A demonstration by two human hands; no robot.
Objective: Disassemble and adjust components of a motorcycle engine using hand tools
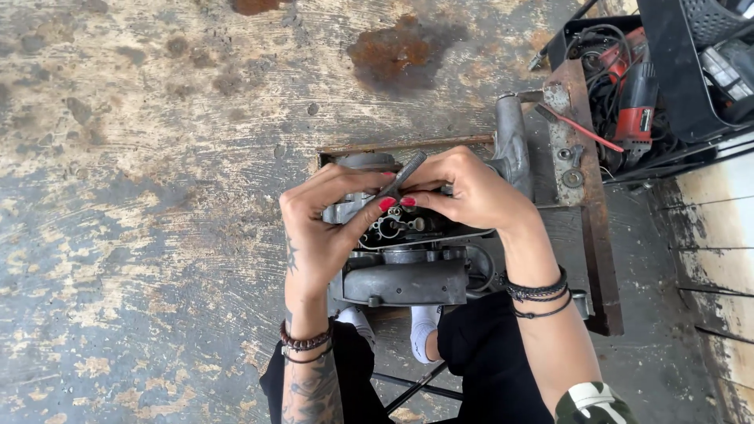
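A grey metal engine part (408,275), like a carburettor body with open ports on top, rests on a rusty metal stand (585,235) in front of me. My left hand (326,228) grips the part's left side, thumb on top. A slim grey metal tool (400,174) slants up between my hands, held in the left hand's fingers. My right hand (471,192) pinches down on the top of the part beside the tool's lower end; what lies under its fingertips is hidden.
A red power drill (636,102) and tangled black cables lie in a black tray at upper right. A black crate (691,55) stands beside it. Washers (572,177) sit on the stand's rusty plate. Stained concrete floor (141,196) spreads to the left.
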